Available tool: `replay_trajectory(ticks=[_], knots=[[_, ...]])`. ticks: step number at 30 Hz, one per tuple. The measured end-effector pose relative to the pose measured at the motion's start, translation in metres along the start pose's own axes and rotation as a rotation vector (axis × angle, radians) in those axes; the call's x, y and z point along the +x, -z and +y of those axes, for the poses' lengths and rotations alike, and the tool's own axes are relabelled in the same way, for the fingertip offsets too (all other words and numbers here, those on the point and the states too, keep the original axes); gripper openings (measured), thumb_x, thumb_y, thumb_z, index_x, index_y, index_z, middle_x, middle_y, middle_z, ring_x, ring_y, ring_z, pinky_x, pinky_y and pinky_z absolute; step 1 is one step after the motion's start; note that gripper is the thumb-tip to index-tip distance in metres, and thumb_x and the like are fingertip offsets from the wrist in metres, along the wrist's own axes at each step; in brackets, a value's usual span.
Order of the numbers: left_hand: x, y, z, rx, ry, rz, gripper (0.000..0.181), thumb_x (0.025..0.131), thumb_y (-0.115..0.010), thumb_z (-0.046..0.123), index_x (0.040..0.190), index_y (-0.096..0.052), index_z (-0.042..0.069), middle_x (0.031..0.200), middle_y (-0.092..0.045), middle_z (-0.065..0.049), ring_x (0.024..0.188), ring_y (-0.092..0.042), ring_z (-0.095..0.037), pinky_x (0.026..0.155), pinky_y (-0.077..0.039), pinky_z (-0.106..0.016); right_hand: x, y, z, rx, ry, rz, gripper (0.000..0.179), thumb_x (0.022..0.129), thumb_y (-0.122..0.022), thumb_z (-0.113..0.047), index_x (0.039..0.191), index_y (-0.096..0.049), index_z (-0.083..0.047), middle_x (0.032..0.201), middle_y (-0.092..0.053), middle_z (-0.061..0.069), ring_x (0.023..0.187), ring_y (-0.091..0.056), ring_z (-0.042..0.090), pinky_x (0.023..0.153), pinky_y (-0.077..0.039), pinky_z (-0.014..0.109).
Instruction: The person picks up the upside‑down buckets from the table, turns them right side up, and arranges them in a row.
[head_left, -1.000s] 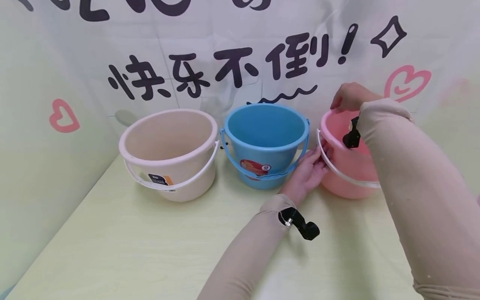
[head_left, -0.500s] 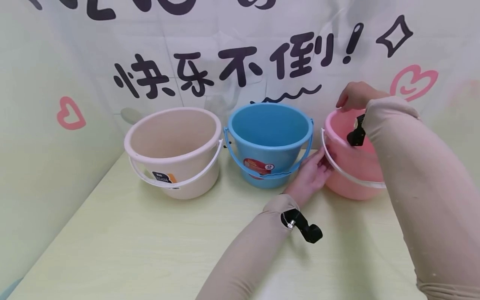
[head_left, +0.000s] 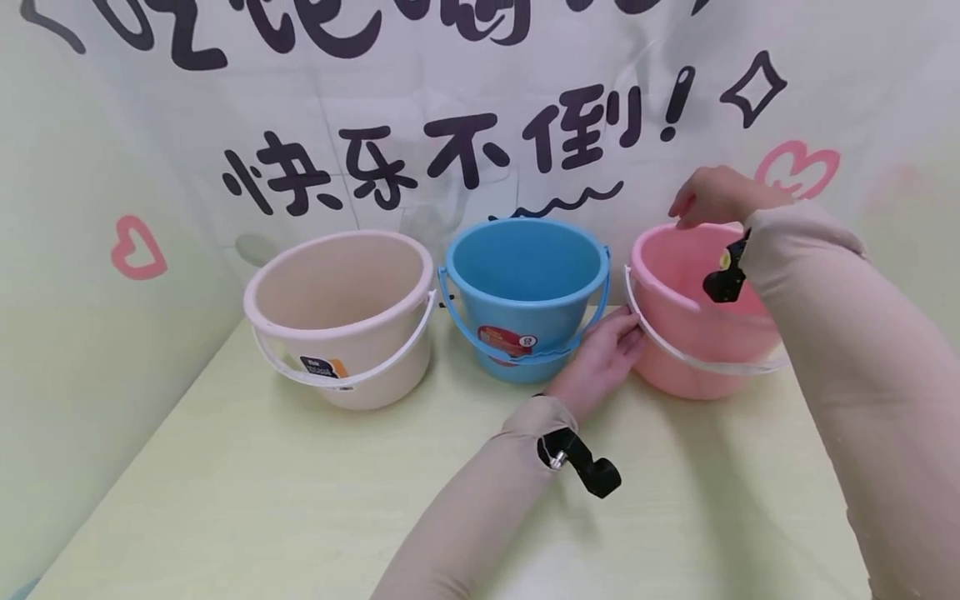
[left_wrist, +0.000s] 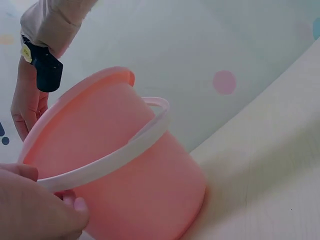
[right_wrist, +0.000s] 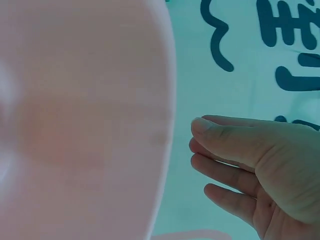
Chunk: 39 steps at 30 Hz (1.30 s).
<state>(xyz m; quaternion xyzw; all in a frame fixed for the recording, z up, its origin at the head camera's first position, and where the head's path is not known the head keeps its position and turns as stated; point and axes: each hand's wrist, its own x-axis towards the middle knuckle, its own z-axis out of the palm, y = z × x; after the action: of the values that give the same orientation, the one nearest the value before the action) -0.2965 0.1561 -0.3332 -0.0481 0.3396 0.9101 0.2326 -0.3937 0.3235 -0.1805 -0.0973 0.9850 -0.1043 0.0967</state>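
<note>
A pink bucket (head_left: 675, 358) with a white handle (head_left: 682, 358) stands upright at the right. My left hand (head_left: 600, 358) reaches in between it and the blue bucket (head_left: 525, 325), its palm turned up and its fingers by the pink wall. In the left wrist view, those fingers (left_wrist: 40, 205) lie around the handle's near end; whether they press the wall cannot be told. My right hand (head_left: 720, 198) hovers over the pink bucket's back left rim. The right wrist view shows the right hand (right_wrist: 260, 170) with loosely bent fingers, apart from the bucket and holding nothing.
A beige bucket (head_left: 352, 367) stands at the left with its handle hanging down in front. All three buckets line up along the back of the pale tabletop (head_left: 300, 500). Behind them hangs a white wall sheet (head_left: 420, 92) with black lettering.
My right hand, at the pink bucket's rim before, has lifted off it slightly and shifted right. The left hand stays beside the pink bucket. The head view has tilted a little.
</note>
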Motion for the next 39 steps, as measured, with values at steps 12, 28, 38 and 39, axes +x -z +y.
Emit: replay_trajectory(ticks=[12, 28, 38, 39], knots=[[-0.008, 0.005, 0.026, 0.109, 0.022, 0.165, 0.034, 0.086, -0.054, -0.004, 0.120, -0.057, 0.003, 0.111, -0.057, -0.015, 0.109, -0.052, -0.027, 0.096, -0.040, -0.034, -0.018, -0.003, 0.006, 0.001, 0.057, 0.007, 0.041, 0.084, -0.067, -0.015, 0.118, -0.057, 0.005, 0.105, -0.060, 0.023, 0.095, -0.056, 0.038, 0.075, -0.051, 0.044], [-0.038, 0.020, 0.086, 0.420, 0.012, -0.082, 0.033, 0.090, -0.053, 0.002, 0.122, -0.055, 0.002, 0.111, -0.061, -0.011, 0.102, -0.058, -0.021, 0.095, -0.041, -0.034, -0.034, -0.017, 0.004, -0.033, 0.181, 0.132, 0.037, 0.080, -0.071, -0.011, 0.111, -0.061, 0.007, 0.097, -0.063, 0.020, 0.089, -0.059, 0.034, 0.074, -0.051, 0.044], [-0.051, 0.035, 0.152, 0.635, -0.064, -0.151, 0.039, 0.094, -0.045, 0.001, 0.133, -0.041, -0.004, 0.133, -0.044, -0.022, 0.123, -0.042, -0.030, 0.104, -0.029, -0.038, -0.040, -0.022, 0.005, -0.054, 0.211, 0.135, 0.035, 0.083, -0.067, -0.011, 0.113, -0.061, 0.006, 0.100, -0.063, 0.021, 0.095, -0.057, 0.037, 0.079, -0.048, 0.048], [-0.052, 0.036, 0.160, 0.673, -0.075, -0.147, 0.039, 0.094, -0.045, 0.001, 0.133, -0.041, -0.004, 0.133, -0.044, -0.021, 0.123, -0.042, -0.030, 0.104, -0.029, -0.039, -0.039, -0.023, 0.004, -0.047, 0.217, 0.138, 0.034, 0.083, -0.066, -0.011, 0.113, -0.060, 0.006, 0.100, -0.063, 0.021, 0.095, -0.057, 0.037, 0.079, -0.048, 0.048]])
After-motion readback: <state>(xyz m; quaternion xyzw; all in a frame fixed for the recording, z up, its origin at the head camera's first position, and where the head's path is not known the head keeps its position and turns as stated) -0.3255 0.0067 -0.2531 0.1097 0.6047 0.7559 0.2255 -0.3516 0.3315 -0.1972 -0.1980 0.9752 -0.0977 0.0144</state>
